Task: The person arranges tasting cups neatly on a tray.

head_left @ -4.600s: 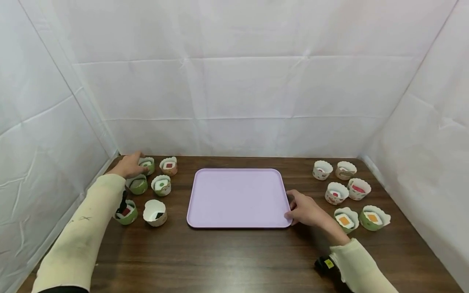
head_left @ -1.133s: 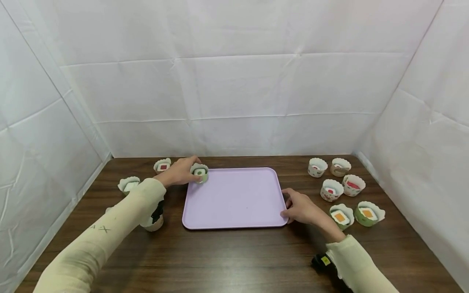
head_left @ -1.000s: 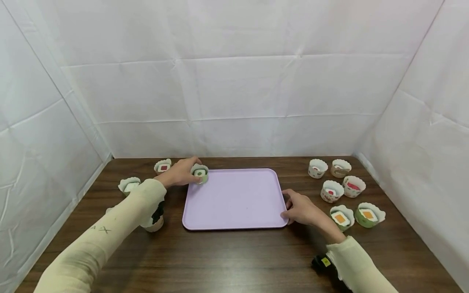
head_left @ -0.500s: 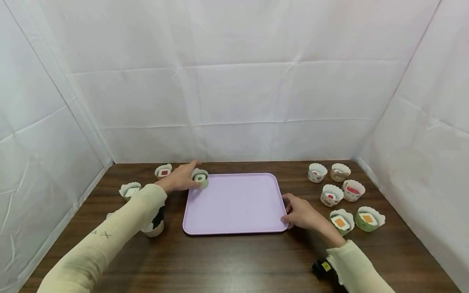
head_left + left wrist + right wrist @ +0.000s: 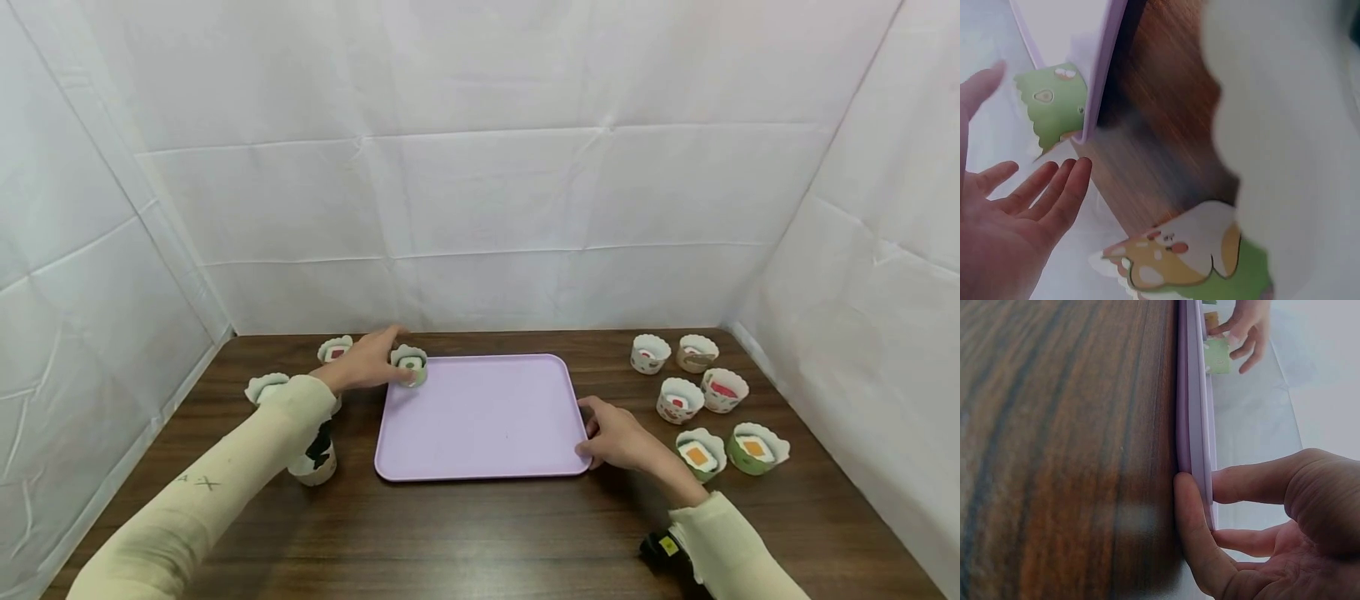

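A lavender tray (image 5: 483, 425) lies on the wooden table. In its far left corner stands a green paper baking cup (image 5: 410, 377) holding a white piece with a green centre. My left hand (image 5: 366, 363) is just left of that cup; the left wrist view shows its fingers spread, apart from the printed cup wall (image 5: 1052, 103). My right hand (image 5: 617, 435) pinches the tray's right edge between thumb and fingers, seen close up in the right wrist view at the tray rim (image 5: 1195, 419).
Left of the tray are more filled paper cups, among them one with a red-centred piece (image 5: 334, 350) and a cow-print cup (image 5: 313, 467); my left arm hides some. Several cups, including a green one (image 5: 757, 450), stand at the right. White cloth walls (image 5: 480, 192) enclose the table.
My left hand has brought the green cup from the far left group onto the tray's far left corner, then let go and drawn slightly left. My right hand has stayed on the tray edge.
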A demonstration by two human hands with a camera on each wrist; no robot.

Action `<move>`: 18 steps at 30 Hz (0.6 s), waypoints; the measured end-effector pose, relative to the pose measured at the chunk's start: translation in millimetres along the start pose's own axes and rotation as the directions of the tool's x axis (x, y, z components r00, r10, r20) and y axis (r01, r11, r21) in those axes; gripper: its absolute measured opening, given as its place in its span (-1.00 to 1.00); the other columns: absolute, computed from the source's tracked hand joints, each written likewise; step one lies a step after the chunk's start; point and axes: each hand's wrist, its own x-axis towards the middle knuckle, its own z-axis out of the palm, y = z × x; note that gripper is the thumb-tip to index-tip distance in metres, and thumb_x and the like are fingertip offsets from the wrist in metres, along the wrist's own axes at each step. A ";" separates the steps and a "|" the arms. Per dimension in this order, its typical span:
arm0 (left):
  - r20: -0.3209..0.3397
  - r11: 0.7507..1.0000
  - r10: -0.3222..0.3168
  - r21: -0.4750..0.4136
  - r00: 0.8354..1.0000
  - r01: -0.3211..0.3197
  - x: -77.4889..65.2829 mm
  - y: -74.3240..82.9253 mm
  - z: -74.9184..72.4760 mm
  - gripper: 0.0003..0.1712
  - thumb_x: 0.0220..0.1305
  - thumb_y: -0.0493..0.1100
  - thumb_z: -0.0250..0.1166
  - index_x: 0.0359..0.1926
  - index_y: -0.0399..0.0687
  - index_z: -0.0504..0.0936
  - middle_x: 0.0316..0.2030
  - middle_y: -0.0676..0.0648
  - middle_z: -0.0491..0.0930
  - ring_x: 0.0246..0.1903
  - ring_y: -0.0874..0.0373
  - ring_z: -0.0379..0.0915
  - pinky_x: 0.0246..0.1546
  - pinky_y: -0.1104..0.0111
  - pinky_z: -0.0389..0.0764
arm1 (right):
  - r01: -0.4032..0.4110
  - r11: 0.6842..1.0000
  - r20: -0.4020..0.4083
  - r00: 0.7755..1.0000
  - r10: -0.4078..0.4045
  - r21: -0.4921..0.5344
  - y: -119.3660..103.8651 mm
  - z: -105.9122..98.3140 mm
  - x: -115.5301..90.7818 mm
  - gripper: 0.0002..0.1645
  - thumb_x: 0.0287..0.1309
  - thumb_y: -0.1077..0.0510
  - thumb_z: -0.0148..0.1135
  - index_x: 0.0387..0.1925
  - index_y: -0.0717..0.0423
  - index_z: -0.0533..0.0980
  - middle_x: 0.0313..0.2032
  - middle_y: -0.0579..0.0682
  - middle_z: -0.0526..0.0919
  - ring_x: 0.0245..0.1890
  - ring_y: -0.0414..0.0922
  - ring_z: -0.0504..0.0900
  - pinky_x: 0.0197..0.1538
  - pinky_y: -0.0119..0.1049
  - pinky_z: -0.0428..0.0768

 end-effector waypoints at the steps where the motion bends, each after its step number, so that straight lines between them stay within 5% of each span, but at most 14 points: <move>1: -0.006 1.000 0.000 -0.011 1.000 0.000 -1.1 -0.1 -1.3 -0.09 0.36 0.08 0.36 0.52 -0.29 0.20 0.29 -0.39 0.47 0.28 -0.27 0.44 0.28 -0.12 0.53 | 0.000 1.000 0.000 1.000 0.000 0.001 -0.1 0.2 -0.3 -0.13 0.08 0.41 0.40 0.39 0.49 0.24 -0.33 0.17 0.61 -0.56 -0.12 0.67 -0.46 -0.21 0.75; 11: -0.102 0.997 -0.018 -0.071 0.995 0.011 -15.1 -1.5 -14.3 -0.11 0.49 0.29 0.11 0.53 -0.26 0.23 0.31 -0.40 0.47 0.27 -0.27 0.46 0.26 -0.13 0.57 | -0.004 1.000 0.003 1.000 0.004 0.003 0.6 0.3 0.4 -0.12 0.06 0.40 0.41 0.39 0.49 0.23 -0.32 0.19 0.61 -0.55 -0.11 0.67 -0.46 -0.20 0.76; 18: -0.177 0.997 -0.032 -0.079 0.984 0.018 -24.3 -10.5 -23.2 -0.20 0.51 0.25 0.10 0.47 -0.24 0.33 0.26 -0.36 0.53 0.21 -0.27 0.52 0.22 -0.13 0.61 | -0.005 1.000 0.007 1.000 0.005 -0.003 0.7 -0.8 1.2 -0.12 0.07 0.40 0.41 0.39 0.49 0.23 -0.31 0.19 0.60 -0.55 -0.12 0.67 -0.46 -0.21 0.76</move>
